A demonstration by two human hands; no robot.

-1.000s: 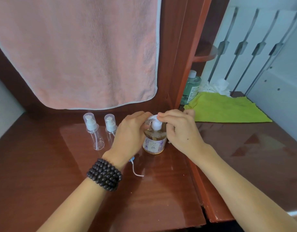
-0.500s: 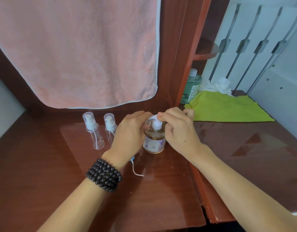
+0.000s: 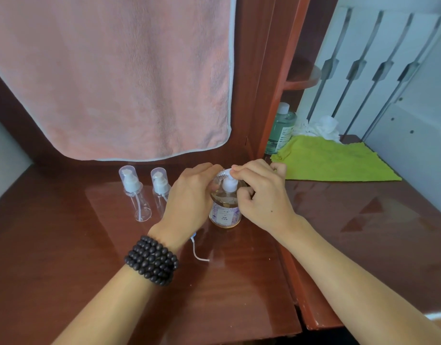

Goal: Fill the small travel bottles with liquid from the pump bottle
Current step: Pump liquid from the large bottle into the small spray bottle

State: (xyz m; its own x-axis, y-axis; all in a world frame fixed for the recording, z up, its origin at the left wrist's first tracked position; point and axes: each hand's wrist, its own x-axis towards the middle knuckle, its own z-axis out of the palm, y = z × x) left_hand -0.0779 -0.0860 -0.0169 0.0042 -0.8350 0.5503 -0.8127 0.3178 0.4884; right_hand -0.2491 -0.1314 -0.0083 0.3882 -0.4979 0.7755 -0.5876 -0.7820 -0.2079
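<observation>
Fingers: left hand (image 3: 189, 195) curled round shoulder of pump bottle (image 3: 225, 207); right hand (image 3: 261, 192) fingers pinch the white pump head (image 3: 228, 183) at top.
Pump bottle: upright on bench (image 3: 65, 245), centre, amber liquid, nearly full.
Travel bottles, 2 pcs: left one (image 3: 134, 195) and second (image 3: 161, 192) just left of left hand, upright, clear, pump tops and caps on, look empty.
Loose item: thin white tube (image 3: 198, 252) on bench below left wrist.
Progress (est.): early; pump being worked or unscrewed, can't tell which. No bottle filled; both still to open and fill.
</observation>
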